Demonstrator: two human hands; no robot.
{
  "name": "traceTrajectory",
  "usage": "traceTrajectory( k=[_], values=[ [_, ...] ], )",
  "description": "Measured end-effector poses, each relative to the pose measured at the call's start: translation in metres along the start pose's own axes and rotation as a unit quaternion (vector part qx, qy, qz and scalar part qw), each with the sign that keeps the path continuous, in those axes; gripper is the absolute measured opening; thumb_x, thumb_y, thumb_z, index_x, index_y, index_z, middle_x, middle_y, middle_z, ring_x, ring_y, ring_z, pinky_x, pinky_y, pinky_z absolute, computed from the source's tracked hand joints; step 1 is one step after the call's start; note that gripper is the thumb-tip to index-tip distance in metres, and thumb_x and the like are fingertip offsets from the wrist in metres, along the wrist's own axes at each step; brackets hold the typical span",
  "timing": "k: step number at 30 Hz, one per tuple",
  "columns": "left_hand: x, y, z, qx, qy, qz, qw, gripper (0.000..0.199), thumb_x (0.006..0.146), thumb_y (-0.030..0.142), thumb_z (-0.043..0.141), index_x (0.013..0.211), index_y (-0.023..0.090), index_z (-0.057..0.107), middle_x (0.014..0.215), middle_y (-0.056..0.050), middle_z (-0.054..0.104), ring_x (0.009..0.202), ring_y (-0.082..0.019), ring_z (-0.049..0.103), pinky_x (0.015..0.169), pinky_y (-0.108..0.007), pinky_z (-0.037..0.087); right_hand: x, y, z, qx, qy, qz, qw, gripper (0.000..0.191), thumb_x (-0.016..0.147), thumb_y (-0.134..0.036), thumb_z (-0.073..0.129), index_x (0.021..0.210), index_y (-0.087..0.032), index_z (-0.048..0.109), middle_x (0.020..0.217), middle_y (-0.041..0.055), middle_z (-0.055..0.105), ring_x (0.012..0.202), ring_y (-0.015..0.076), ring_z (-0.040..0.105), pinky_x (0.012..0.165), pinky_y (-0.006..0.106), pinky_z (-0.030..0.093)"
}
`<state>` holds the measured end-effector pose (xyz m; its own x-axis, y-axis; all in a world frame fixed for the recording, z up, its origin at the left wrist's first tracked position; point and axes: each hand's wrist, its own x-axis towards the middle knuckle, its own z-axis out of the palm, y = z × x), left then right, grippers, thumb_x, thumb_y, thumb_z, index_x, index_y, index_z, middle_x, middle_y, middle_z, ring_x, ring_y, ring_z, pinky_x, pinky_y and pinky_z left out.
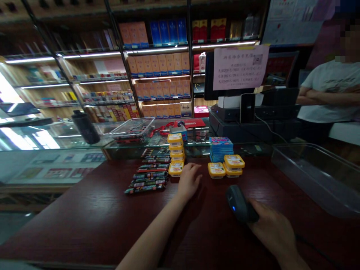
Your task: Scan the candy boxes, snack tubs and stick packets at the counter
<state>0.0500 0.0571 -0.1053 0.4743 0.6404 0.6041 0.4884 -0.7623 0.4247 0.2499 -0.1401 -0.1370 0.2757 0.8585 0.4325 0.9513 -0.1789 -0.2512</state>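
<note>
My right hand [271, 225] is wrapped around the handle of a black barcode scanner [237, 204], which has a small blue light lit on its side. On the wooden counter, my left hand [190, 180] is open, its fingers stretched forward and holding nothing I can see. Just left of it a yellow tub [176, 169] stands in front of a stack of several similar tubs [176, 148]. To its right sit a single yellow tub [216, 170] and two stacked ones [234, 163], with a pile of blue packets [221, 149] behind. Dark wrapped sticks [149, 180] lie in rows at the left.
A clear plastic bin [315, 180] stands at the right. Behind are a wire-rimmed tray [132, 127], a dark bottle [85, 127], a phone [247, 108] and a monitor bearing a paper sign [239, 69]. A person [332, 90] stands at the right with arms crossed.
</note>
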Motion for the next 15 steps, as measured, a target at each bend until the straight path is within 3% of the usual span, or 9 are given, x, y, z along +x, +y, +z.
traceTrajectory(
  k=[4,7,10,15],
  values=[
    [-0.018,-0.026,-0.037,0.13,0.077,-0.054,0.987,0.033,0.076,0.016,0.061,0.109,0.02,0.06,0.108,-0.008,0.058,0.104,-0.025,0.05,0.092,-0.043,0.042,-0.003,-0.001,0.0,0.003,-0.001,0.011,1.0,0.029,0.081,-0.027,0.045,0.104,-0.025,0.062,0.096,0.0029,0.072,0.081,0.0218,0.068,0.064,0.032,0.048],
    [-0.029,-0.044,-0.053,0.207,0.098,-0.103,0.968,0.027,0.073,0.016,0.062,0.098,0.022,0.065,0.108,-0.008,0.059,0.105,-0.029,0.048,0.091,-0.046,0.039,-0.004,0.0,0.002,0.005,0.003,-0.006,1.0,0.029,0.081,-0.028,0.043,0.104,-0.025,0.061,0.098,0.0035,0.072,0.083,0.0223,0.068,0.065,0.033,0.048],
    [-0.032,-0.055,-0.06,0.243,0.103,-0.122,0.957,0.019,0.072,0.012,0.059,0.086,0.023,0.067,0.104,-0.008,0.061,0.104,-0.029,0.049,0.088,-0.046,0.039,-0.005,0.002,0.003,-0.008,0.004,-0.015,1.0,0.029,0.08,-0.027,0.043,0.103,-0.024,0.061,0.097,0.0041,0.072,0.083,0.0231,0.068,0.066,0.034,0.049],
    [-0.026,-0.053,-0.059,0.255,0.068,-0.078,0.961,0.016,0.081,0.014,0.052,0.081,0.023,0.064,0.096,-0.006,0.064,0.092,-0.024,0.054,0.08,-0.037,0.043,-0.006,0.001,0.003,-0.033,0.006,-0.019,0.999,0.029,0.08,-0.029,0.044,0.102,-0.024,0.062,0.095,0.0043,0.072,0.081,0.0228,0.068,0.063,0.032,0.048]
  ],
)
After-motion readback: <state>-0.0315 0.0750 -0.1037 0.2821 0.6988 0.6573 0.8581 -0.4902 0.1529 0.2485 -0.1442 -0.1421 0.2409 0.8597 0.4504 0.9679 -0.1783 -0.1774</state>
